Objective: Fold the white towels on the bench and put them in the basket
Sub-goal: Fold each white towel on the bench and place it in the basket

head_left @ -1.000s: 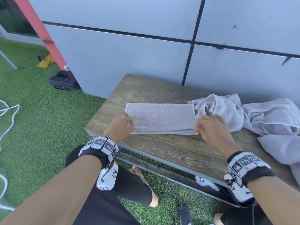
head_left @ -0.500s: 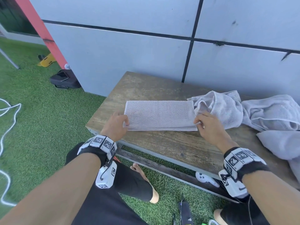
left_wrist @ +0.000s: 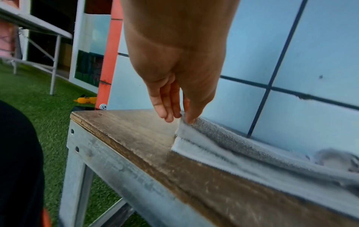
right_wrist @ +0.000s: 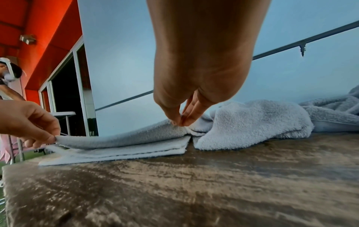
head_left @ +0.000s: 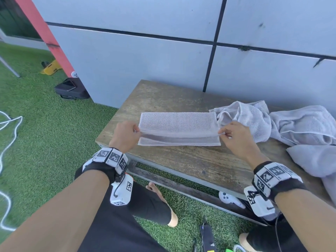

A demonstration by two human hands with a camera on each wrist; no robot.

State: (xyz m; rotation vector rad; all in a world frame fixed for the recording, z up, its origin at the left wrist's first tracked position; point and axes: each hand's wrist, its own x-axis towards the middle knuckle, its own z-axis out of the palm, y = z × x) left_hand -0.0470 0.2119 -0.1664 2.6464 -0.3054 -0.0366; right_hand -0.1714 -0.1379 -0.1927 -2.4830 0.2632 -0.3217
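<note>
A white towel (head_left: 177, 127) folded into a long strip lies on the wooden bench (head_left: 190, 160). My left hand (head_left: 135, 130) pinches the near left corner of its top layer (left_wrist: 183, 119), lifted off the lower layers. My right hand (head_left: 222, 133) pinches the near right corner of that same layer (right_wrist: 179, 122). The lower layers (right_wrist: 120, 153) stay flat on the wood. A heap of unfolded white towels (head_left: 283, 122) lies just right of the strip, touching its right end. No basket is in view.
A grey panelled wall (head_left: 163, 60) stands behind the bench. Green artificial turf (head_left: 45, 133) covers the ground to the left, with a black case (head_left: 71, 89), a yellow tool (head_left: 50, 67) and a white cable (head_left: 7, 124). A white controller (head_left: 229, 198) rests under the bench.
Both hands have lifted the near edge of the towel's top layer off the lower layers; before, the strip lay flat with the hands at its ends.
</note>
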